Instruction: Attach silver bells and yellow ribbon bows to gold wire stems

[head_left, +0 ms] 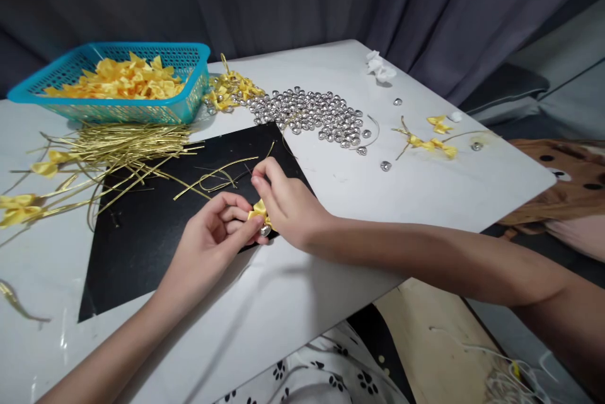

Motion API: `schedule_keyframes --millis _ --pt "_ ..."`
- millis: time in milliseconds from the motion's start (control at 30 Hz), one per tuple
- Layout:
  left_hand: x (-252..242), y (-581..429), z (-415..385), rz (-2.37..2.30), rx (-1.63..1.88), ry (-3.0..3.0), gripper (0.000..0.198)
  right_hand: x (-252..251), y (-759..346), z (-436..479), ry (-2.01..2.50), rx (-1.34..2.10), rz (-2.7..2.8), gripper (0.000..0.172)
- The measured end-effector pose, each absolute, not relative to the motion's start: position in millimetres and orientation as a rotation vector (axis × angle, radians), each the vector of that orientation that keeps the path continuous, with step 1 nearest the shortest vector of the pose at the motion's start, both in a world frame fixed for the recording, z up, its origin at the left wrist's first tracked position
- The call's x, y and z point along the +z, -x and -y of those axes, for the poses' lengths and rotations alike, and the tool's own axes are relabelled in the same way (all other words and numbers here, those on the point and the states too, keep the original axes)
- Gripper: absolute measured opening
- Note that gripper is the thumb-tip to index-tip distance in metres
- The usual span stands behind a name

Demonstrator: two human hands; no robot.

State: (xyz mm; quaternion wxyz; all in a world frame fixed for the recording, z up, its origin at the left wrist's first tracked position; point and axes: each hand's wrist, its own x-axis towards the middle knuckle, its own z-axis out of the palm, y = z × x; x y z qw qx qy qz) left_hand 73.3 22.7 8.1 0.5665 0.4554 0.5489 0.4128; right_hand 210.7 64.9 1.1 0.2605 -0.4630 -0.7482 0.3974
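My left hand (215, 234) and my right hand (283, 202) meet over the near edge of a black mat (142, 234). Between their fingertips sits a small yellow ribbon bow (259, 210) with a silver bead (265, 230) just under it. The left hand's fingers are curled and pinch the bow from the left. My right hand is closed around it from the right, with fingers bent over the top. A few loose gold wires (212, 177) lie on the mat just beyond the hands.
A blue basket (189, 60) of yellow bows stands at the back left. A heap of gold wires (123, 145) lies in front of it. Several silver beads (316, 114) are piled mid-table. Finished bows on wire (428, 139) and white tissue (380, 67) lie right.
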Motion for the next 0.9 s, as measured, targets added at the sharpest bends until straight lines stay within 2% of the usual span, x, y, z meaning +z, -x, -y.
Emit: schedule_keyframes --millis 233,500,900 --pt "3.3 -73.5 -23.5 -1.259 0.920 -1.101 0.039 -5.2 -213.0 -72.0 1.046 1.138 1.922 0.010" --pt "6.1 -75.3 -18.3 -1.363 0.862 -1.271 0.028 -3.0 -214.3 -73.4 1.005 1.153 1.983 0.010" --pt "4.0 -68.3 -23.7 -1.405 0.931 -1.187 0.017 -5.8 -217.3 -76.8 0.977 1.202 1.905 0.010"
